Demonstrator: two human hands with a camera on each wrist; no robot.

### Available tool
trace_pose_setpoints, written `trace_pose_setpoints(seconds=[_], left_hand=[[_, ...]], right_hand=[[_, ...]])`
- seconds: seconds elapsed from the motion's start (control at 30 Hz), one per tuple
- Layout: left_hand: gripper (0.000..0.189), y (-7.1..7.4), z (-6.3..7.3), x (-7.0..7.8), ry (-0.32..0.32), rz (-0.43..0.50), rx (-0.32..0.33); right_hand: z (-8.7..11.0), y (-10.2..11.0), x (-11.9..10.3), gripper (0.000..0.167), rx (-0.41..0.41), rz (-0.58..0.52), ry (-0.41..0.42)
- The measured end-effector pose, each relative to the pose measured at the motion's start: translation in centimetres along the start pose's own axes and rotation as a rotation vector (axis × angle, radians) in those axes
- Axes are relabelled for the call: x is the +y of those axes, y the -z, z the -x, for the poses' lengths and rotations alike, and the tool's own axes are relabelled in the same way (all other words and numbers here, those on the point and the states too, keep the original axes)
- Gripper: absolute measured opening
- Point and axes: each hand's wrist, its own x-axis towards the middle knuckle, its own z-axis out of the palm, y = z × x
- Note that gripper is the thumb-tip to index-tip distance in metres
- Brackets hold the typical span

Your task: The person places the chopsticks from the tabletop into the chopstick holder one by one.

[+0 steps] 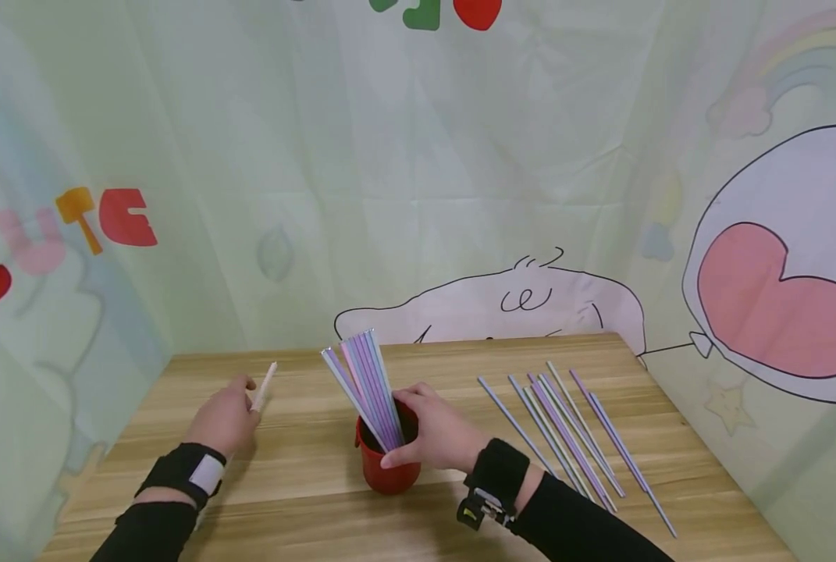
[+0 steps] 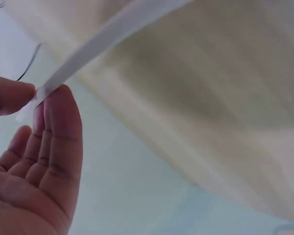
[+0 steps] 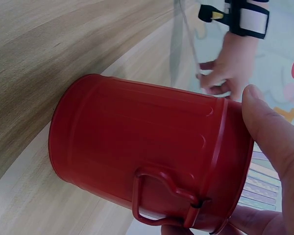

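Observation:
Over the left part of the table, my left hand [image 1: 224, 417] pinches a long whitish straw [image 2: 112, 36] close to one end, between thumb and fingertips. The straw slants away from the fingers under the wrist. My right hand [image 1: 442, 433] grips the rim of a small red metal bucket [image 3: 142, 152], thumb on the near side and fingers at the far side. Upright on the tabletop, the bucket holds a bundle of pale purple, blue and pink straws [image 1: 364, 382] leaning left. A wire handle [image 3: 161, 196] shows on its side in the right wrist view.
To the right, several purple, blue and pale green straws [image 1: 565, 437] lie loosely side by side on the wooden table [image 1: 305, 515]. A printed cloth curtain [image 1: 418, 187] stands behind the table and along both sides.

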Motion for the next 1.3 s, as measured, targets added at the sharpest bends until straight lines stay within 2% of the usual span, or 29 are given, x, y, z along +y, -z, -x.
trace_pose_setpoints(seconds=[0.17, 0.3, 0.43, 0.6, 0.7, 1.0, 1.13, 1.3], left_hand=[[0.056, 2.5, 0.1, 1.6, -0.013, 0.095, 0.056], [0.051, 4.2, 0.5, 3.0, -0.044, 0.178, 0.129], [0.046, 5.6, 0.9, 4.5, -0.042, 0.256, 0.225], [0.045, 6.9, 1.4, 6.5, -0.047, 0.414, 0.305], [0.045, 7.4, 1.7, 7.8, -0.066, 0.504, 0.317], [0.039, 8.1, 2.7, 11.4, -0.171, 0.679, 0.418], [0.037, 7.9, 3.0, 12.5, -0.198, 0.71, 0.433], [0.035, 7.3, 3.0, 13.4, -0.216, 0.713, 0.409]], right_hand=[[0.0, -0.1, 0.0, 0.098, 0.004, 0.005, 0.003], [0.0, 0.0, 0.0, 0.098, 0.002, -0.001, 0.006], [0.1, 0.0, -0.1, 0.098, 0.003, -0.003, 0.008], [0.1, 0.0, -0.1, 0.098, 0.002, -0.003, 0.009], [0.1, 0.1, 0.0, 0.098, 0.001, -0.006, 0.011], [0.2, 0.1, 0.0, 0.098, 0.006, -0.016, 0.013], [0.2, 0.1, -0.1, 0.098, 0.005, -0.018, 0.012], [0.2, 0.1, -0.2, 0.097, 0.004, -0.02, 0.013]])
